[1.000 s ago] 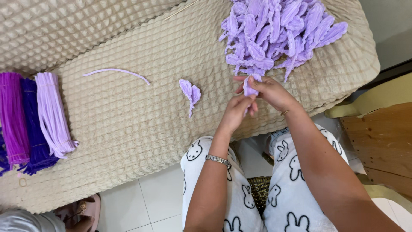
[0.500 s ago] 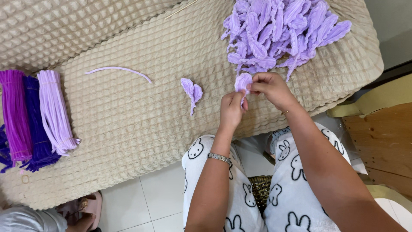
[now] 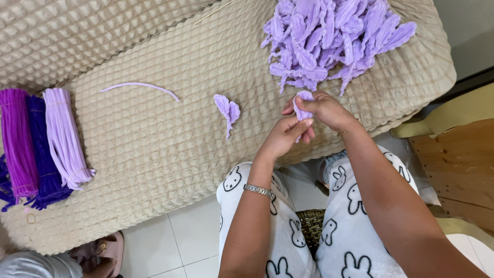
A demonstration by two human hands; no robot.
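Both hands meet over the front edge of a beige quilted cushion (image 3: 154,149). My left hand (image 3: 285,135) and my right hand (image 3: 324,109) pinch one lilac fuzzy pipe-cleaner piece (image 3: 302,102), bent into a small loop. Just beyond the hands lies a heap of finished lilac petal shapes (image 3: 334,38). A single folded lilac petal (image 3: 227,109) rests on the cushion to the left of my hands. Farther left lies one loose lilac pipe cleaner (image 3: 139,87), slightly curved.
Three bundles of straight pipe cleaners lie at the cushion's left end: magenta (image 3: 18,141), dark purple (image 3: 43,149) and lilac (image 3: 64,136). A wooden surface (image 3: 458,164) stands at the right. White floor tiles (image 3: 180,242) and a woven stool edge (image 3: 311,226) show below.
My hands have lifted slightly toward the heap while working the lilac piece; it now shows as a rounded loop between the fingers. The rest has not moved.
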